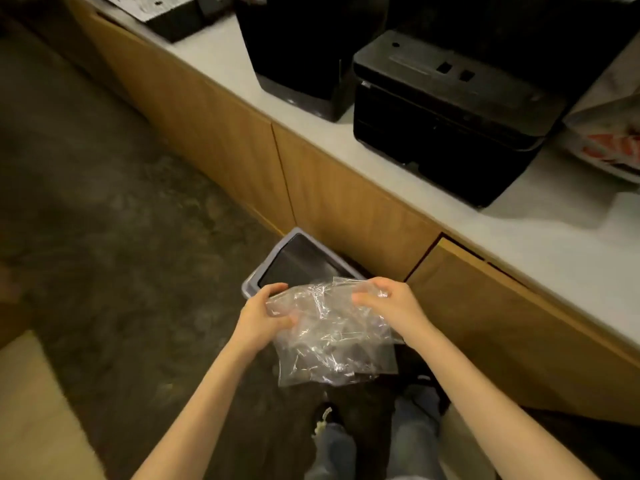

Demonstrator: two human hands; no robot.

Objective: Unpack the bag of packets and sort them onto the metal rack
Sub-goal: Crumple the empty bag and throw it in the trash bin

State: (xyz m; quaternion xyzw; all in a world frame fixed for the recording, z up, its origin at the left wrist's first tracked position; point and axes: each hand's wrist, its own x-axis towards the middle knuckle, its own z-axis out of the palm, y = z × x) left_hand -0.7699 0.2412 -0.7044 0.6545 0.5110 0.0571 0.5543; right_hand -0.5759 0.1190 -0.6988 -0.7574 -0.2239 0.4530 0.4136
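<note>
I have the clear plastic bag held up between both hands, directly above the grey bin that stands on the floor against the wooden cabinet front. My left hand pinches the crumpled upper left edge, fingers curled narrow around the film; my right hand has its grip closed on the upper right edge, thumb and fingers bunching the plastic. The bag hangs limp and see-through between them, and I can make out no packets inside, so I judge it empty and held here in order to be dropped into the bin rather than opened. Holding it by the top with two hands keeps the slack film gathered so it falls into the opening and not beside it. The metal rack is not in view, nor are any sorted packets, so how far the sorting has got I cannot say. On the table to my right stand a black printer and other dark machines, with a white printed bag at the far edge, all well apart from my hands.
</note>
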